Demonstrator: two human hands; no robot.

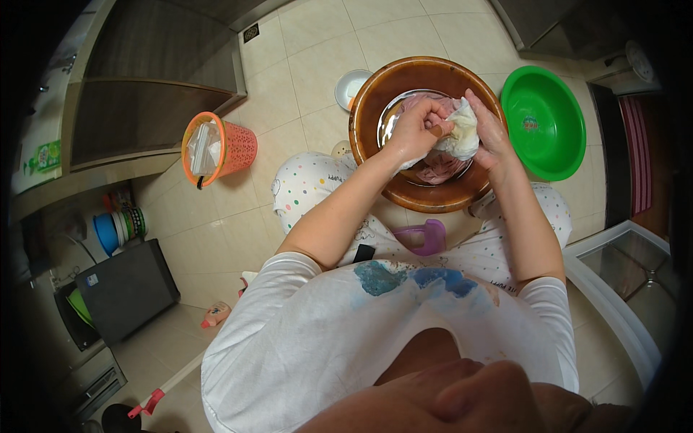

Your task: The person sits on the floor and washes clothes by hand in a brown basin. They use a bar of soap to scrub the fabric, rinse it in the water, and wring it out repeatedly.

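Note:
Over a round brown basin (373, 81), my two hands are close together at a wet white and yellowish cloth (463, 132). The fingers of my left hand (419, 127) pinch the cloth's left side. My right hand (491, 132) supports its right side with the palm turned inward. Below them, pink fabric (439, 169) lies wet in the basin. Part of that fabric is hidden by my hands and the cloth. A white dish (345, 89) with a small pale piece in it stands by the basin's upper left rim.
A green plastic basin (563, 124) stands right of the brown one. An orange perforated wastebasket (238, 149) with a plastic liner is at left. Between my legs is a purple plastic handled object (433, 238). A pink bottle (216, 314) lies on the tiles, and a glass-paned door (601, 292) is at right.

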